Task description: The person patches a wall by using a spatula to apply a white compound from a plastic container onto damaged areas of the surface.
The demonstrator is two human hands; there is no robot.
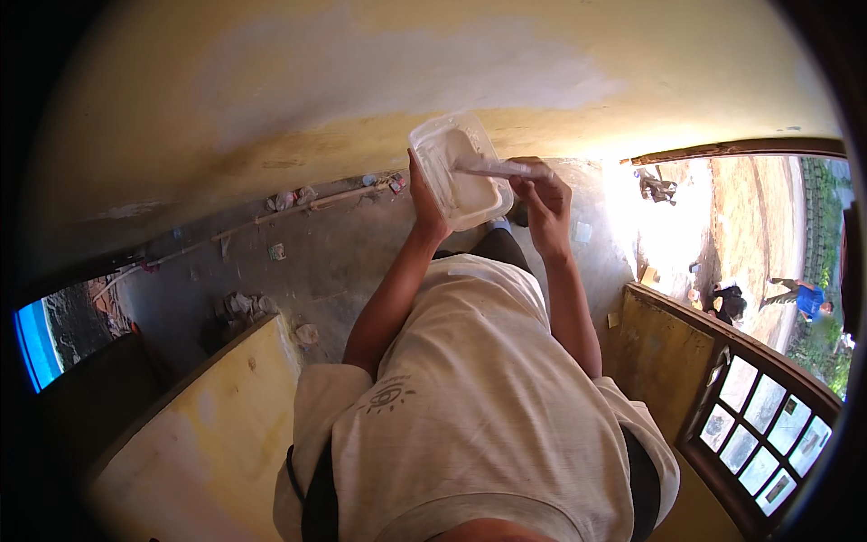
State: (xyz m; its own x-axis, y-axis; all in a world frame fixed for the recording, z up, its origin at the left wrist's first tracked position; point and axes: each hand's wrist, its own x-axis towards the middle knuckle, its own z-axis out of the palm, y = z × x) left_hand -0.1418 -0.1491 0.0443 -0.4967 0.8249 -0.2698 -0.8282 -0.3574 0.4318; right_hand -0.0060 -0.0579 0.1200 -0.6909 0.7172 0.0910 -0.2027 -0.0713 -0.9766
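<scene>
My left hand (426,203) is closed on the side of a translucent square plastic tub (488,210), which is tilted so that its inside shows. Whitish paste (461,154) coats the tub's bottom and walls. Between the fingers of my right hand (546,199) is a narrow whitish spreading tool (492,167), its far end inside the tub, over the paste. Smears blur the tool's exact kind. Both hands are raised in front of my chest, close to a yellow wall (379,117).
The wall bears a broad pale patch (406,68). A long pole (298,210) and scattered litter (276,252) lie along its foot. At right are a bright doorway and a dark-framed paned window (766,425). Outside stands a person in blue (810,301). A low yellow partition (199,415) is at left.
</scene>
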